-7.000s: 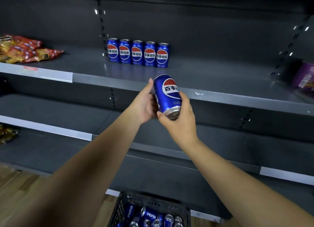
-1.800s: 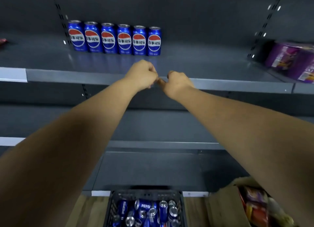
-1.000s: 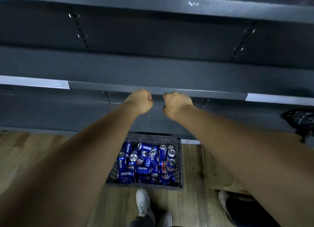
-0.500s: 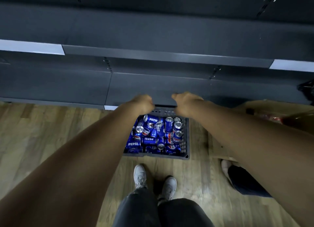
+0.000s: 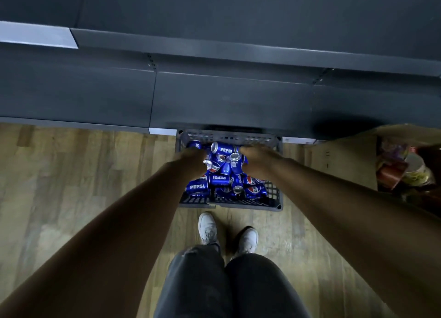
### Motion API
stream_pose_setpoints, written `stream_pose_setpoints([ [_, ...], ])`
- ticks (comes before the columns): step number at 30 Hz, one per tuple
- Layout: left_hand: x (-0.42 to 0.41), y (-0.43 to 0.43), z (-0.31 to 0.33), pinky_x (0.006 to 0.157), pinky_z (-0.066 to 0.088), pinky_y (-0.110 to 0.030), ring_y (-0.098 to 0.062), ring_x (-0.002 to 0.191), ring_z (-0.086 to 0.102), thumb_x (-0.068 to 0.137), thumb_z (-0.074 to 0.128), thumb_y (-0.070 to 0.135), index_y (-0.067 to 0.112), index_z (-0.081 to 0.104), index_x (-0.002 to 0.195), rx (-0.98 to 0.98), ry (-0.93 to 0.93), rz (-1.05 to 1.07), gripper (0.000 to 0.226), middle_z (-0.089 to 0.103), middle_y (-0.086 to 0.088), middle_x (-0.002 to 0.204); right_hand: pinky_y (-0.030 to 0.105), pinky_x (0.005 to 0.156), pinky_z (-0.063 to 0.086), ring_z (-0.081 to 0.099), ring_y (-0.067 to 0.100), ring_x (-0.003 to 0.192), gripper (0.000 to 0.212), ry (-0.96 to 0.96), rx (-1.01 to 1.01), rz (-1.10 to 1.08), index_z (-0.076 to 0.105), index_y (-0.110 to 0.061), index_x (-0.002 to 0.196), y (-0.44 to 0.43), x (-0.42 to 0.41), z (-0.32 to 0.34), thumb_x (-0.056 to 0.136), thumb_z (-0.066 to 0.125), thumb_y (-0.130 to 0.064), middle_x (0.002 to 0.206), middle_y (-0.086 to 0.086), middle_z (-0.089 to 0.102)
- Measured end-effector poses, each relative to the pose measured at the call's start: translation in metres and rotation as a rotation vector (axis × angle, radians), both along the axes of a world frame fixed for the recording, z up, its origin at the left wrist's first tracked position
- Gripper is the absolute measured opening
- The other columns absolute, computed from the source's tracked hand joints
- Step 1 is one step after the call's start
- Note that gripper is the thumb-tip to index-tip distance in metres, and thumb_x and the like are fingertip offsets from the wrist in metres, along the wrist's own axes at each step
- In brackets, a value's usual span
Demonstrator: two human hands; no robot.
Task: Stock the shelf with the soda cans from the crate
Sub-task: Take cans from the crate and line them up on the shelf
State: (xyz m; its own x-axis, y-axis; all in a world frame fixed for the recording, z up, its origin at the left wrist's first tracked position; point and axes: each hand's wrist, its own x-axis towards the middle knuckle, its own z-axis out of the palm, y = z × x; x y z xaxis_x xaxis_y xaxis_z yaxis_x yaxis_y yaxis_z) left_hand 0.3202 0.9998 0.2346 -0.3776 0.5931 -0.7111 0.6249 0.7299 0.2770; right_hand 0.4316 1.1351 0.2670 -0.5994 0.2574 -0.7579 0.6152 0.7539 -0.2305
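Observation:
A dark plastic crate (image 5: 230, 202) stands on the wooden floor against the foot of the shelf unit. Several blue Pepsi cans (image 5: 220, 178) lie jumbled inside it. My left hand (image 5: 193, 158) is down over the crate's left side, touching the top of the pile. Over the right side my right hand (image 5: 259, 156) hangs with its fingers near a can lying on its side (image 5: 224, 149). Both hands are blurred and their fingers are hidden, so no grip shows. The dark grey shelves (image 5: 238, 49) above hold nothing in this view.
My legs and white shoes (image 5: 208, 227) stand just behind the crate. A cardboard box (image 5: 346, 160) with snack packets (image 5: 405, 172) sits on the floor to the right. Wooden floor (image 5: 83, 174) stretches to the left.
My view has tipped from the stocked shelf down to the floor. Both hands have dropped from shelf height into the crate, onto the cans.

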Motion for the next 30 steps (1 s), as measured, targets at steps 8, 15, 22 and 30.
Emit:
stream_pose_setpoints([
  [8,-0.015,-0.022,-0.049,0.077,0.045,-0.031,-0.025,0.098,0.057,0.096,0.048,0.021,0.005,0.054,0.117,-0.097,-0.065,0.051,0.027,0.059,-0.015,0.114,0.026,0.074,0.038,0.055,0.031,0.110,0.051,-0.026,-0.072,-0.085,0.036,-0.011,0.143,-0.013,-0.006,-0.044,0.093,0.048,-0.014,0.135,0.018,0.048],
  [15,0.009,-0.036,-0.101,0.078,0.042,-0.030,-0.025,0.102,0.055,0.096,0.045,0.013,0.001,0.054,0.119,-0.142,-0.180,0.235,0.027,0.056,-0.016,0.118,0.032,0.084,0.045,0.056,0.030,0.106,0.045,-0.119,-0.128,-0.128,0.042,-0.007,0.137,-0.005,0.004,-0.096,0.095,0.051,-0.019,0.129,0.019,0.052],
  [22,0.042,-0.045,-0.154,0.086,0.041,-0.029,-0.029,0.117,0.048,0.098,0.045,0.015,0.004,0.047,0.127,-0.206,-0.106,0.412,0.032,0.046,-0.017,0.132,0.034,0.086,0.046,0.056,0.030,0.102,0.038,-0.159,-0.185,-0.142,0.047,-0.003,0.130,0.014,0.013,-0.165,0.095,0.049,-0.018,0.121,0.019,0.055],
  [30,0.070,-0.031,-0.267,0.080,0.047,-0.034,-0.027,0.105,0.057,0.095,0.048,0.015,0.007,0.055,0.123,-0.199,-0.249,0.609,0.030,0.059,-0.015,0.120,0.027,0.078,0.040,0.052,0.029,0.109,0.040,-0.268,-0.190,-0.025,0.044,-0.006,0.133,0.033,0.034,-0.281,0.095,0.048,-0.016,0.129,0.018,0.050],
])
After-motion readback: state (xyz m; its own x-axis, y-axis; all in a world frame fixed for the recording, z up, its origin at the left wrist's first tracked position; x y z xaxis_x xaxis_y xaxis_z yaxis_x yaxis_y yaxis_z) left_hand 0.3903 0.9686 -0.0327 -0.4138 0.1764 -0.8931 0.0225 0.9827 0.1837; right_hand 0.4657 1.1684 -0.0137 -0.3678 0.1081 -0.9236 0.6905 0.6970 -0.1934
